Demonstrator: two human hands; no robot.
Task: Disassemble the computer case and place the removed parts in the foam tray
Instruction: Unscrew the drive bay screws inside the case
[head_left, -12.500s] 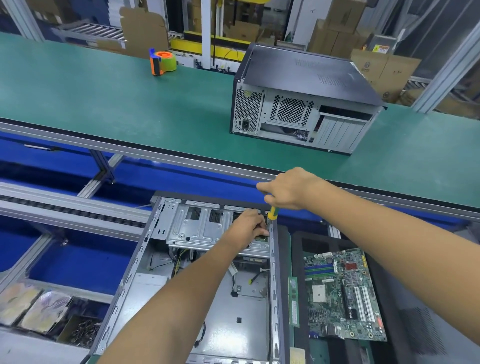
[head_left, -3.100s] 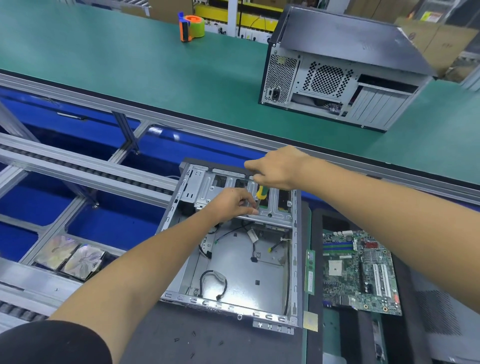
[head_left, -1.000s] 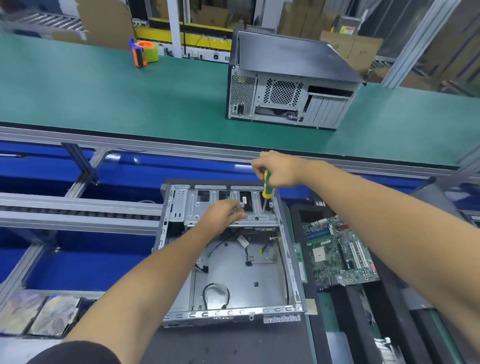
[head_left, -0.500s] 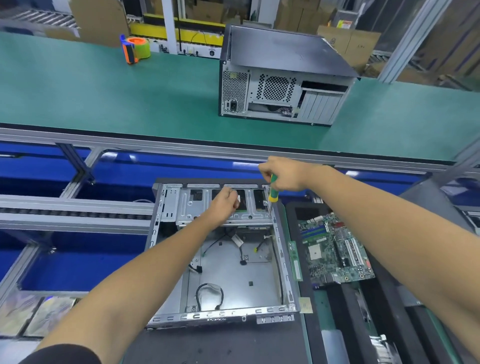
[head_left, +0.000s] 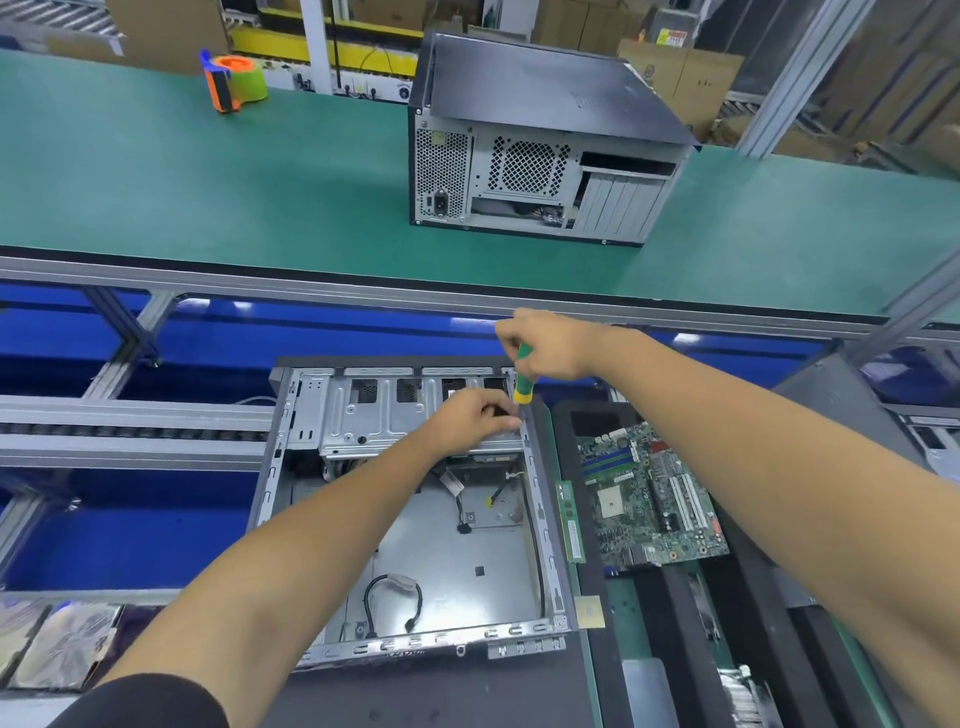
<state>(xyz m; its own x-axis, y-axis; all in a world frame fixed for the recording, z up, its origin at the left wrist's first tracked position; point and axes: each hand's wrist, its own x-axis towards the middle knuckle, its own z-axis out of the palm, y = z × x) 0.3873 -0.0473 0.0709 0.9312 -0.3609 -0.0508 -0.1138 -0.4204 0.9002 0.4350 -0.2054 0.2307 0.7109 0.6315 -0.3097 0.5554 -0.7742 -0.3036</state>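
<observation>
Screwdriver (head_left: 521, 382) is gripped upright by the right hand (head_left: 545, 343) at centre frame, shifted back over the open case (head_left: 415, 519); the left hand (head_left: 470, 418) apparently pinches the drive cage (head_left: 374, 415), so unscrewing continues.

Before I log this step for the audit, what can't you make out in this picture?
Head view only:
- Screwdriver tip and any screw: hidden behind the left hand.
- Screwdriver handle top: covered by the right hand.
- Drive cage right end: covered by the left hand.
- Motherboard right edge: hidden by the right forearm.
- Parts at bottom right: blurred and cut off by the edge.
</observation>
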